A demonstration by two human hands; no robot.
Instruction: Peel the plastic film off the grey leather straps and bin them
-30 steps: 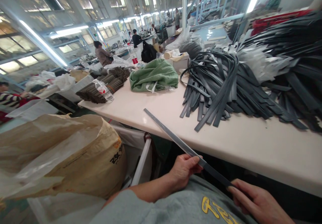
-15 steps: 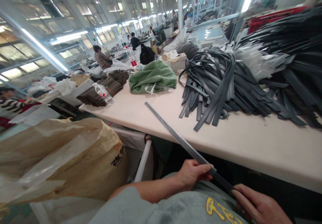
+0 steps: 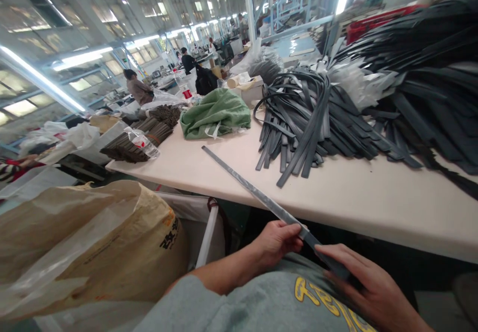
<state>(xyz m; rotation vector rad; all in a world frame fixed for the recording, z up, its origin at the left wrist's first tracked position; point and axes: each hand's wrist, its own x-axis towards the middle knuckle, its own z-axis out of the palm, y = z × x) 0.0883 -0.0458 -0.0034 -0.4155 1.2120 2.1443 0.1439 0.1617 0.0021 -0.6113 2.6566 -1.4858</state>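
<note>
A long, flat grey strap (image 3: 246,185) slants from over the table down to my body. Its far stretch looks lighter and shiny; its near stretch is darker. My left hand (image 3: 280,240) pinches it around the middle, thumb on top. Closer to my body, my right hand (image 3: 368,279) grips the darker near part, fingers laid along its upper side and slightly blurred. The strap's near end is partly hidden by that hand. Beyond, a heap of similar dark straps (image 3: 313,118) lies on the table (image 3: 220,165).
A crumpled green cloth (image 3: 216,115), a clear plastic bottle (image 3: 142,143) and bundled brown strips (image 3: 155,128) lie on the table's left part. A large tan sack (image 3: 149,232) stands at my left, beside a white-framed bin (image 3: 207,237). More dark straps (image 3: 436,88) pile up at right.
My right hand has slid up the strap, closer to my left hand. The left hand keeps its pinch. The whole view has shifted slightly.
</note>
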